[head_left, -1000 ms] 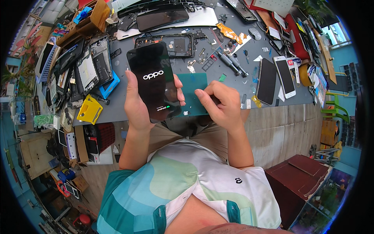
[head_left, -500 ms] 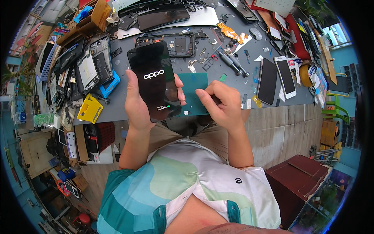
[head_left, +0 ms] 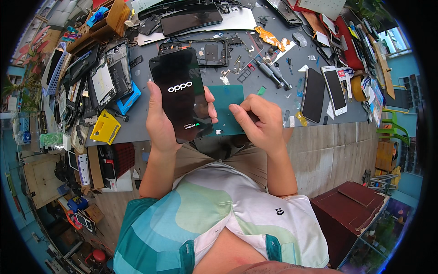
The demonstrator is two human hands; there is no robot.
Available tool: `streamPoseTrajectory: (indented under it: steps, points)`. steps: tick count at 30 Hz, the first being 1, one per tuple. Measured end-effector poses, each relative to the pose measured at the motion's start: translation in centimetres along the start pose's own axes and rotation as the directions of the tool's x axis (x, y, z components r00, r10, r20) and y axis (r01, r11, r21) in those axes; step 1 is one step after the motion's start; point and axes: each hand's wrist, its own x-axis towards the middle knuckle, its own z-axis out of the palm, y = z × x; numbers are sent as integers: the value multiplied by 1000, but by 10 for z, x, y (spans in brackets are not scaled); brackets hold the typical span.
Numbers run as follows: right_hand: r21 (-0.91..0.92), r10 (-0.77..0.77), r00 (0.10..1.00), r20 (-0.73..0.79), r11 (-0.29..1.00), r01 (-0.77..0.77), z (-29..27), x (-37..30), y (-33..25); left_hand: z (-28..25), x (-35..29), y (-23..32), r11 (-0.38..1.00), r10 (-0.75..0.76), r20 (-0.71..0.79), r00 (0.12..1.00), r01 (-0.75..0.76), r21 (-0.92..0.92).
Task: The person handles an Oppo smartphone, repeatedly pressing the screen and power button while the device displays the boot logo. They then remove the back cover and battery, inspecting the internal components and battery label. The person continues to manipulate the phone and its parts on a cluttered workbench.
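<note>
My left hand (head_left: 157, 118) is closed around a black smartphone (head_left: 179, 102), thumb along its left edge and fingertips at its right. The phone is tilted slightly, its lit screen facing me with a white logo on a dark background. To the right, my right hand (head_left: 261, 119) hovers at the bench's near edge with its fingers curled in and the thumb beside them. Nothing shows in it, and it stands apart from the phone. Beneath and between the hands lies a dark green mat (head_left: 230, 98), partly hidden by the phone.
Behind the phone sits an opened phone frame (head_left: 214, 52). Several screwdrivers (head_left: 273, 73) and scattered small parts lie on the grey bench (head_left: 146, 59). At the right rest a dark phone (head_left: 313, 95) and a white phone (head_left: 334, 90). A yellow holder (head_left: 106, 127) and piled phone parts crowd the left.
</note>
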Motion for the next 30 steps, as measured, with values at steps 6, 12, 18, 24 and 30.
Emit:
streamPoseTrajectory:
  steps: [6, 12, 18, 24, 30]
  points:
    - [3, 29, 999, 31, 1000, -29, -3, -1, -2, -1, 0, 0, 1000, 3, 4, 1000, -3, 8]
    - [-1, 20, 999, 31, 1000, -20, -3, -1, -1, 0, 0, 0, 1000, 1, -8, 1000, -1, -4]
    - [3, 10, 1000, 10, 1000, -10, -1, 0, -2, 0, 0, 0, 1000, -2, -4, 1000, 2, -16]
    - [11, 4, 1000, 9, 1000, -4, -2, 1, -2, -1, 0, 0, 1000, -6, -3, 1000, 6, -22]
    - [0, 8, 1000, 13, 1000, -8, -3, 1, -2, -2, 0, 0, 1000, -15, 11, 1000, 15, -23]
